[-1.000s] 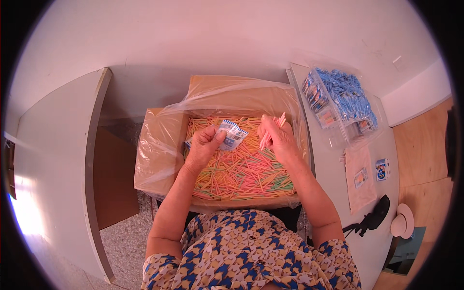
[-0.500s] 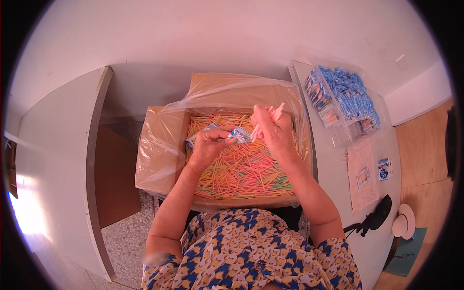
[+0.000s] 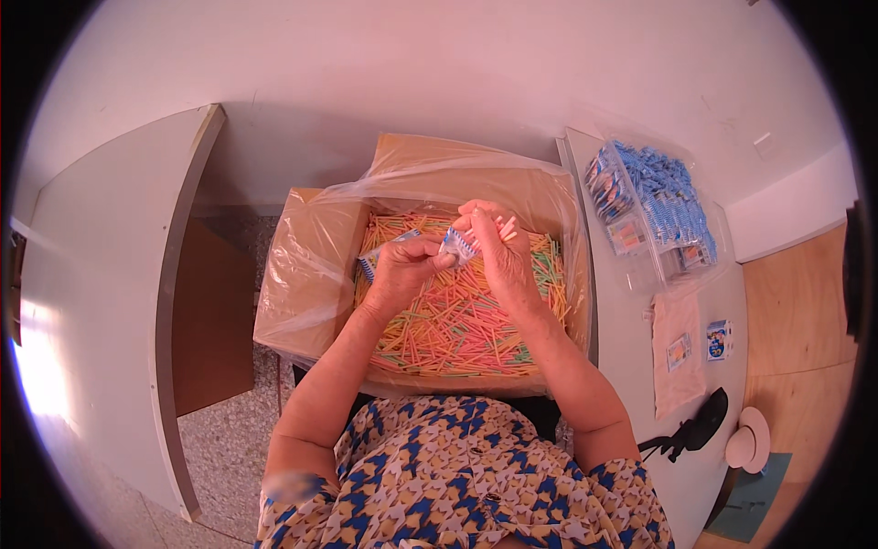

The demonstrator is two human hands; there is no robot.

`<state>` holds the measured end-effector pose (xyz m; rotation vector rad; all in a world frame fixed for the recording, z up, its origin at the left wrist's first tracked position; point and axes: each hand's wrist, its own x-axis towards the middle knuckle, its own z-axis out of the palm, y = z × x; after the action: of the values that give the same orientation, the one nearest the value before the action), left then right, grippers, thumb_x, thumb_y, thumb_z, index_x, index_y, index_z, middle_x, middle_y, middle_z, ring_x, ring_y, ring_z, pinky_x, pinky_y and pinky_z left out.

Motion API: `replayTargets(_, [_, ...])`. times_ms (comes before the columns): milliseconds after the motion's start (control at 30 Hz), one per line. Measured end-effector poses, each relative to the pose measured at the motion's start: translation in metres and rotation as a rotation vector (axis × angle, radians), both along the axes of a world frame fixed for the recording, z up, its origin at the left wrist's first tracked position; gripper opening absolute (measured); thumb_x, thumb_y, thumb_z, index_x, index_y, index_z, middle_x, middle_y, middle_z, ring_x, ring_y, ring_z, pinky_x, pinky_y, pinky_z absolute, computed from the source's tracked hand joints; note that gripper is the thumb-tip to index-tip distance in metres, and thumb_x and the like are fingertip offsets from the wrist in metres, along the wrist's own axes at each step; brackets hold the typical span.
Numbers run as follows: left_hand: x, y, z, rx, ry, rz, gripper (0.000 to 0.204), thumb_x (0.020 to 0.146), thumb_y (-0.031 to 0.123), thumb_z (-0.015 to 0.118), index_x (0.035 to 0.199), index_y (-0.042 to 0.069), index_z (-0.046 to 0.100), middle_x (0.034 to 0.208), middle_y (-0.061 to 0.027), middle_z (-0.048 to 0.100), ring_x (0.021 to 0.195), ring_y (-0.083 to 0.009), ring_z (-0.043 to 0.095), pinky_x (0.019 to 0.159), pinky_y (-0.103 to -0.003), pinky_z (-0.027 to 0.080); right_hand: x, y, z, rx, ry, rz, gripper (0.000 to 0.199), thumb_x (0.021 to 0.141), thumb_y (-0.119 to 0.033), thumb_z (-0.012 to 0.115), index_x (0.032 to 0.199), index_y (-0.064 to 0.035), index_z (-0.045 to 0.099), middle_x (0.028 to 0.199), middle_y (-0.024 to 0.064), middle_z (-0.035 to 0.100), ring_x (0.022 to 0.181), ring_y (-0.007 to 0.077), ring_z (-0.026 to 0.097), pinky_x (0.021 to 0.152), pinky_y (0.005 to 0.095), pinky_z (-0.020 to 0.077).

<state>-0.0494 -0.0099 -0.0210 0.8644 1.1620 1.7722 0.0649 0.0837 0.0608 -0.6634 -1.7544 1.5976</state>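
Over a cardboard box point(image 3: 306, 261) filled with thin sticks point(image 3: 457, 320) in pink, yellow, orange and green, my two hands come together. Between its thumb and fingers, my left hand point(image 3: 401, 273) pinches a small blue-and-white packet point(image 3: 459, 245). Another blue-edged packet point(image 3: 369, 265) shows at the far side of that hand; whether the fingers hold it I cannot tell. My right hand point(image 3: 508, 273) is closed round a small bunch of pale pink sticks point(image 3: 508, 229), right at the packet. The packet's opening and the sticks' lower ends are hidden by my fingers.
Clear plastic film point(image 3: 439, 188) lines the box. On the table at right stand a clear bin point(image 3: 640, 270) of blue packets, a pink cloth point(image 3: 675, 375) with a packet on it, a small blue pack point(image 3: 720, 340) and a black object point(image 3: 700, 423). A grey panel point(image 3: 119, 274) rises at left.
My right hand has moved slightly left and closer to the packet, and the pink sticks now sit lower against it. My left hand still pinches the packet. The whole view has shifted a little.
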Motion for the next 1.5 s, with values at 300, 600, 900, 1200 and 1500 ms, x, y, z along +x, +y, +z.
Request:
replayTargets(300, [0.001, 0.000, -0.005, -0.048, -0.073, -0.035, 0.013, 0.089, 0.011, 0.068, 0.098, 0.003, 0.072, 0.092, -0.0006, 0.067, 0.085, -0.0084, 0.058, 0.077, -0.025, 0.048, 0.007, 0.010, 0.007, 0.003, -0.082, 0.199, 0.044, 0.103, -0.036, 0.033, 0.109, -0.0012, 0.059, 0.108, 0.0091, 0.063, 0.101, 0.0169, 0.056, 0.095, 0.0340, 0.0411])
replayTargets(600, [0.002, 0.003, -0.013, -0.035, -0.122, -0.115, 0.016, 0.092, 0.013, 0.063, 0.101, 0.001, 0.071, 0.097, -0.0030, 0.069, 0.091, -0.0101, 0.062, 0.083, -0.027, 0.051, 0.014, 0.023, 0.007, -0.039, -0.001, 0.244, 0.049, 0.103, -0.039, 0.028, 0.116, -0.0022, 0.059, 0.127, 0.0130, 0.058, 0.117, 0.0203, 0.052, 0.100, 0.0359, 0.0376])
replayTargets(900, [0.007, 0.001, -0.002, -0.095, 0.004, -0.132, 0.015, 0.091, 0.011, 0.064, 0.097, 0.001, 0.072, 0.091, -0.0032, 0.071, 0.086, -0.0098, 0.063, 0.082, -0.026, 0.051, 0.014, 0.027, 0.013, 0.692, -0.143, 0.248, 0.051, 0.103, -0.038, 0.028, 0.128, -0.0025, 0.054, 0.132, 0.0141, 0.055, 0.124, 0.0241, 0.048, 0.103, 0.0350, 0.0355])
replayTargets(1200, [-0.001, 0.001, -0.005, -0.028, -0.044, -0.094, 0.017, 0.093, 0.014, 0.063, 0.099, 0.001, 0.071, 0.092, -0.0022, 0.069, 0.086, -0.0090, 0.061, 0.081, -0.027, 0.050, 0.008, 0.018, 0.013, 0.516, -0.186, 0.167, 0.050, 0.100, -0.038, 0.044, 0.130, 0.0016, 0.047, 0.119, 0.0167, 0.058, 0.115, 0.0223, 0.054, 0.098, 0.0330, 0.0407])
replayTargets(1500, [-0.012, 0.000, 0.001, 0.089, -0.126, 0.083, 0.020, 0.093, 0.017, 0.063, 0.105, 0.002, 0.070, 0.095, -0.0034, 0.070, 0.090, -0.0100, 0.061, 0.085, -0.029, 0.049, 0.023, 0.012, -0.063, 0.830, -0.663, 0.188, 0.026, 0.085, -0.026, 0.063, 0.080, -0.0012, 0.069, 0.082, 0.0126, 0.066, 0.082, 0.0271, 0.066, 0.066, 0.0370, 0.0511])
